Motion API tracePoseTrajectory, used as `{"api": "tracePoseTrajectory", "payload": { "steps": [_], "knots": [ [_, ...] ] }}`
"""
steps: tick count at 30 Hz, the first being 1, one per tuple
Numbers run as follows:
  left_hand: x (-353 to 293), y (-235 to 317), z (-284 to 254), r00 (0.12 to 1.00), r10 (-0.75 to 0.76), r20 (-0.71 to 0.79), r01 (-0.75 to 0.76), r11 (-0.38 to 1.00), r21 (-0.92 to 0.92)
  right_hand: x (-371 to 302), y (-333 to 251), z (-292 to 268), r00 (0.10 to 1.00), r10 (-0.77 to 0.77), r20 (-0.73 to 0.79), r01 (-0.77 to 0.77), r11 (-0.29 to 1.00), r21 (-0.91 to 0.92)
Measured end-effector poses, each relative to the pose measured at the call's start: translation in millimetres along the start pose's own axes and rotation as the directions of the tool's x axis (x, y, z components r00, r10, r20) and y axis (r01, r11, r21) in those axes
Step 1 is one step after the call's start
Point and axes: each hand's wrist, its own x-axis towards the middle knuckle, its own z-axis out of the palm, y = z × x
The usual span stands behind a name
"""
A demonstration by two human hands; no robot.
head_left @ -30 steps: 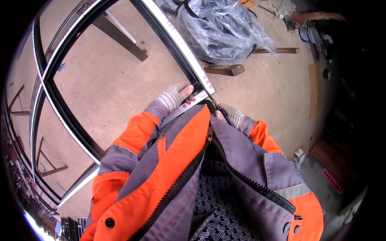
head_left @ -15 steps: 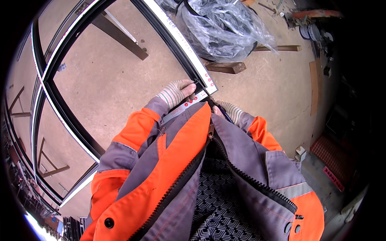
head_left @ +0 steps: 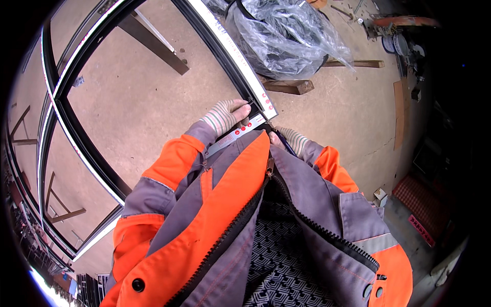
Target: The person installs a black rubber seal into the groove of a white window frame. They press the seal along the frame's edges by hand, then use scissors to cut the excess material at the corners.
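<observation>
A large window frame [head_left: 235, 53] with a white face and black inner edges lies before me, its near right corner under my hands. My left hand [head_left: 230, 113], in a striped glove with bare fingertips, pinches a thin black strip [head_left: 250, 101] at the inside of that corner. Just right of the corner, my right hand [head_left: 280, 139], gloved alike, is closed around a slim tool with a dark blue handle [head_left: 286, 145]. The tool's narrow end points at the corner. Its kind cannot be made out, as my jacket hides part of the hand and tool.
Bundled clear plastic sheeting [head_left: 281, 38] lies beyond the frame on the right, beside a wooden block [head_left: 289, 86]. A brown beam [head_left: 153, 43] passes beneath the frame. More black-and-white framing [head_left: 47, 66] stretches along the left. Reels [head_left: 401, 45] sit at the far right.
The narrow end of the tool has shifted slightly right at the frame's corner. My left hand stays at almost the same spot, still pinching.
</observation>
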Motion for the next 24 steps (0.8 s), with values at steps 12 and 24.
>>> {"api": "tracePoseTrajectory", "payload": {
  "steps": [12,24],
  "knots": [
    [-3.2,1.7,-0.8,1.0,0.021,0.007,-0.021,0.999,0.041,6.0,-15.6,11.6,0.993,0.077,-0.091,-0.076,0.997,0.014],
    [-0.4,0.3,-3.6,0.998,0.035,0.049,-0.038,0.997,0.066,19.8,13.4,0.6,0.979,0.093,-0.18,-0.114,0.988,-0.107]
  ]
}}
